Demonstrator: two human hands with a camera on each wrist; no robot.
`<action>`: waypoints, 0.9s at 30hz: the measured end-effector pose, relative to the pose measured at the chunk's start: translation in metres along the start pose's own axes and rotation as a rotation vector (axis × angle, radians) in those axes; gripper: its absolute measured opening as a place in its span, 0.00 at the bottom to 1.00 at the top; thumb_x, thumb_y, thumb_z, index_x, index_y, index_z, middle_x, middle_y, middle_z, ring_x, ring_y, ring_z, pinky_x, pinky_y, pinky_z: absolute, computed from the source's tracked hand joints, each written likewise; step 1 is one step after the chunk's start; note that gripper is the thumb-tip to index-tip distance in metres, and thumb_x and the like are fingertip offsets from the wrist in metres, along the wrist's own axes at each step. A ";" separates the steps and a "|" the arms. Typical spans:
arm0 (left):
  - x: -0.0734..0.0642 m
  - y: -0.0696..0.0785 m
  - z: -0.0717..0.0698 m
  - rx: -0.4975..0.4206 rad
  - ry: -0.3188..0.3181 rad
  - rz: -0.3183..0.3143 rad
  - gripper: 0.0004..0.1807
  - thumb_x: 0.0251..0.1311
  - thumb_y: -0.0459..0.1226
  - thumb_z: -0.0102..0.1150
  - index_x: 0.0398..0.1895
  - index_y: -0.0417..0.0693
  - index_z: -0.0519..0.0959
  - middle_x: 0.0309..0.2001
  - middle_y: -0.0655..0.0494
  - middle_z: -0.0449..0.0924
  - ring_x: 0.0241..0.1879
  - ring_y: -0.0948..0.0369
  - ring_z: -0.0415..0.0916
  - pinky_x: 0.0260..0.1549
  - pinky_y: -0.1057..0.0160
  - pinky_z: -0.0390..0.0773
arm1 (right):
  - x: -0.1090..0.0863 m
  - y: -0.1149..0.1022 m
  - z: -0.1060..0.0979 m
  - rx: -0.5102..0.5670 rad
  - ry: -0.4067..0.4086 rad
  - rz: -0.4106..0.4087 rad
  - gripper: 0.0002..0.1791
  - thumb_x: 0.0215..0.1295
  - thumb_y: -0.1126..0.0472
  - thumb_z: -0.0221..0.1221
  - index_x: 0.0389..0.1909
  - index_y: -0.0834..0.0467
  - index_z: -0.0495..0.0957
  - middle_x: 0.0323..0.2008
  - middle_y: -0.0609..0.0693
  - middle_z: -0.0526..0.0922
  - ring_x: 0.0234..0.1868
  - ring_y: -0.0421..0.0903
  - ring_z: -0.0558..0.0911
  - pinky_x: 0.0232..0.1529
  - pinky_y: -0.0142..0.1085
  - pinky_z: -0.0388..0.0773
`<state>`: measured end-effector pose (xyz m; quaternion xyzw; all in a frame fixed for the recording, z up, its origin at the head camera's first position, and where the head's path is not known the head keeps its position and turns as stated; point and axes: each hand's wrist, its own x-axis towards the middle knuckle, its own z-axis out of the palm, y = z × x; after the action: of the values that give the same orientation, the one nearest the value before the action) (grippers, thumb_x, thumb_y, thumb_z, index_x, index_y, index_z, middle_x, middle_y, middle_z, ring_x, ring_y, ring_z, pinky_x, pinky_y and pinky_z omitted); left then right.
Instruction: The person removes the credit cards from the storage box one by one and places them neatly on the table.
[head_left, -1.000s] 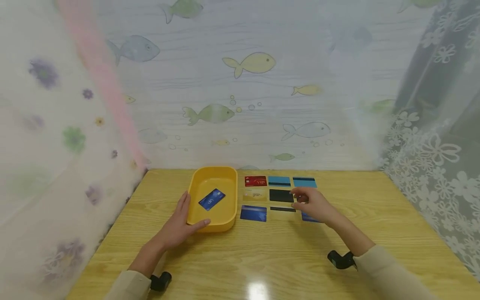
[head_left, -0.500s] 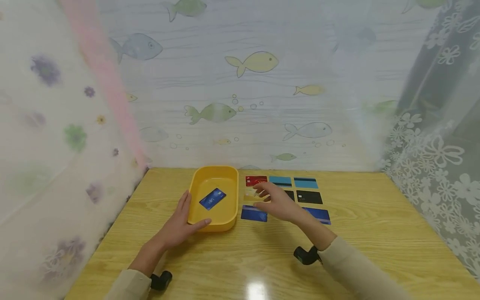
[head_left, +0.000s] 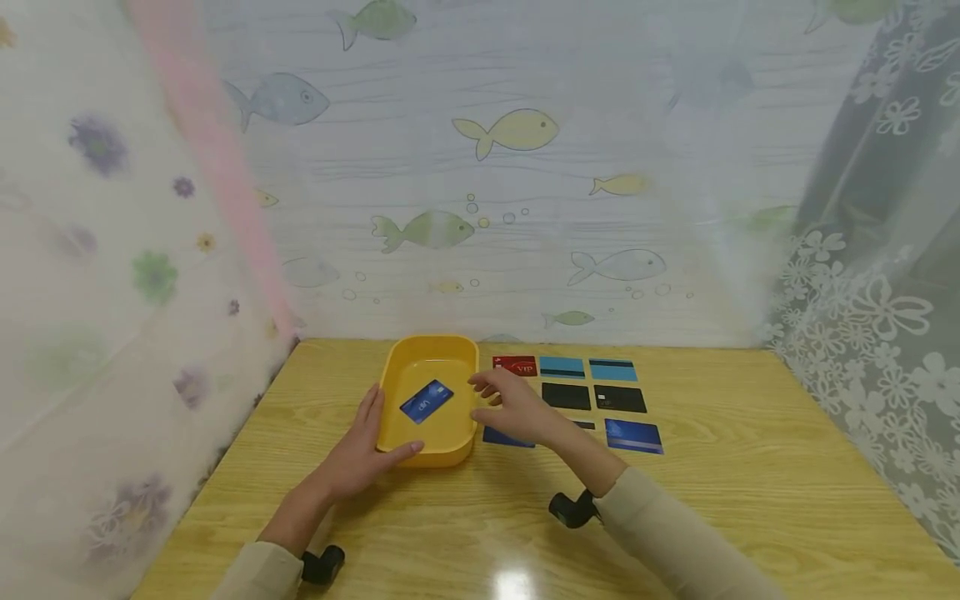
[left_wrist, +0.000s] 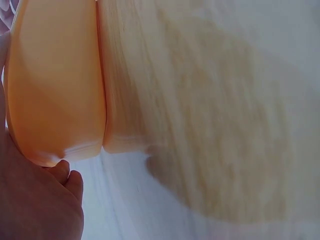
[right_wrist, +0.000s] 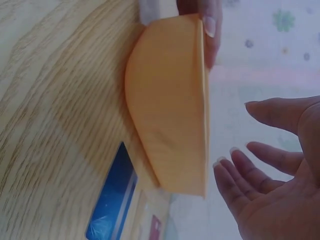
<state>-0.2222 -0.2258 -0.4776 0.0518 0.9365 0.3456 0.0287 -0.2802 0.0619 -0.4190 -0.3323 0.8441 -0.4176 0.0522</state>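
Observation:
My left hand (head_left: 358, 454) grips the yellow plastic tray (head_left: 441, 457) at its near left side, thumb over the front rim and fingers along the outer wall. In the left wrist view fingertips curl under the tray's edge. Inside the tray lies a blue card (head_left: 427, 402). My right hand (head_left: 517, 408) hovers by the tray's right rim, holding nothing; the right wrist view shows its fingers loosely bent and thumb apart. Beneath it a blue card (head_left: 508, 438) is partly hidden. A card with a black stripe (head_left: 584, 425) is mostly covered by my wrist.
Right of the tray, cards lie in rows on the wooden table (head_left: 720, 483): a red VIP card (head_left: 514, 367), two light blue cards (head_left: 562, 367), two black cards (head_left: 566, 396) and another blue card (head_left: 633, 436). A fish-patterned curtain (head_left: 600, 217) hangs behind the table.
My right hand has moved left from the right-hand cards, across the rows, to the tray's right rim. A black card and a blue card on the right are now uncovered. The left hand stays put.

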 end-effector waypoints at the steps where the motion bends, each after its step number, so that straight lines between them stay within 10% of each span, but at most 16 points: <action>1: 0.000 0.000 -0.001 0.005 0.001 0.003 0.69 0.57 0.71 0.60 0.83 0.46 0.30 0.83 0.47 0.24 0.80 0.39 0.41 0.73 0.35 0.51 | 0.002 0.000 0.002 -0.005 0.003 0.001 0.25 0.67 0.64 0.65 0.64 0.65 0.74 0.55 0.60 0.79 0.56 0.59 0.79 0.59 0.53 0.78; 19: 0.000 -0.003 -0.005 0.005 0.016 0.043 0.69 0.58 0.71 0.59 0.83 0.42 0.32 0.83 0.44 0.24 0.80 0.38 0.40 0.72 0.35 0.52 | 0.051 -0.020 0.042 -0.081 -0.112 0.100 0.34 0.65 0.60 0.67 0.67 0.72 0.69 0.62 0.67 0.75 0.60 0.60 0.77 0.60 0.49 0.77; 27: 0.001 -0.003 0.000 -0.012 0.010 0.054 0.67 0.60 0.70 0.58 0.83 0.43 0.31 0.83 0.45 0.24 0.80 0.39 0.38 0.73 0.35 0.51 | 0.074 -0.021 0.074 -0.158 -0.063 0.333 0.45 0.64 0.53 0.70 0.72 0.71 0.60 0.68 0.67 0.68 0.63 0.59 0.72 0.64 0.51 0.74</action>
<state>-0.2232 -0.2280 -0.4801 0.0750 0.9328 0.3523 0.0151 -0.2994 -0.0409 -0.4374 -0.2039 0.9155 -0.3251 0.1211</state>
